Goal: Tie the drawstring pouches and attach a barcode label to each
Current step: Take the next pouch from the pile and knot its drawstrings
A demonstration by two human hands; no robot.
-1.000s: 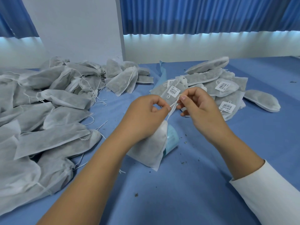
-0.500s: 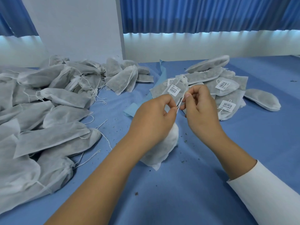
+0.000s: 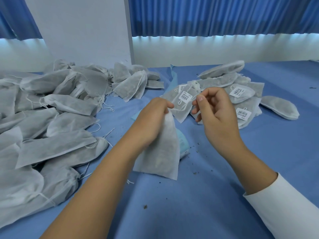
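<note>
My left hand [image 3: 152, 119] grips the gathered neck of a white drawstring pouch [image 3: 160, 152], which hangs down to the blue table. A thin white drawstring [image 3: 186, 106] runs from that neck to my right hand [image 3: 215, 114], which pinches its end between thumb and forefinger, up and to the right. Behind my hands lies a pile of tied pouches with barcode labels [image 3: 185, 96]. A large heap of unlabelled pouches [image 3: 51, 118] fills the left side.
The blue table cloth [image 3: 207, 195] carries dark crumbs. A light blue object [image 3: 183, 144] lies partly under the held pouch. A white pillar [image 3: 82, 31] and blue curtains [image 3: 224, 14] stand behind the table.
My hands have drawn apart: the right one moved to the right, pulling the drawstring out, while the left one keeps the pouch neck. The pouch now hangs longer below the left hand.
</note>
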